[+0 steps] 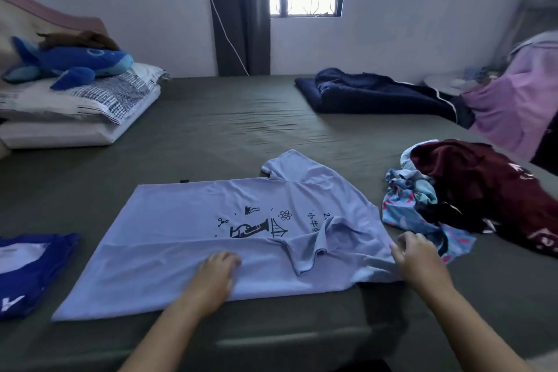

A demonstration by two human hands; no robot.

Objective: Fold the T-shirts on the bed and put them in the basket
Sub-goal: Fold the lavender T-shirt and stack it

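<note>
The lavender T-shirt (211, 220) lies spread across the near side of the bed (226, 130), printed side up, its near long edge folded over into a smooth band and one sleeve turned in on top of it; the black print shows a flask, an atom and a microscope. Left hand (216, 276) presses on that folded band, knuckles bent, fingertips on the cloth; whether it pinches the fabric or only holds it down, I cannot tell. Right hand (418, 257) is at the shirt's right end, fingers curled and pinching the cloth there, small creases running from the grip. No basket in view. Right of the shirt, a loose heap: a maroon garment (489, 193) with white print, crumpled over a blue and pink patterned piece (407, 208), soft and wrinkled. At the left edge, a royal blue T-shirt (30, 269), folded flat, white print showing. The bed sheet is grey-green and faintly rippled; far left, a plush blue whale (75, 62) rests on striped pillows (90, 100); far right, a dark navy blanket (377, 93), bunched.
</note>
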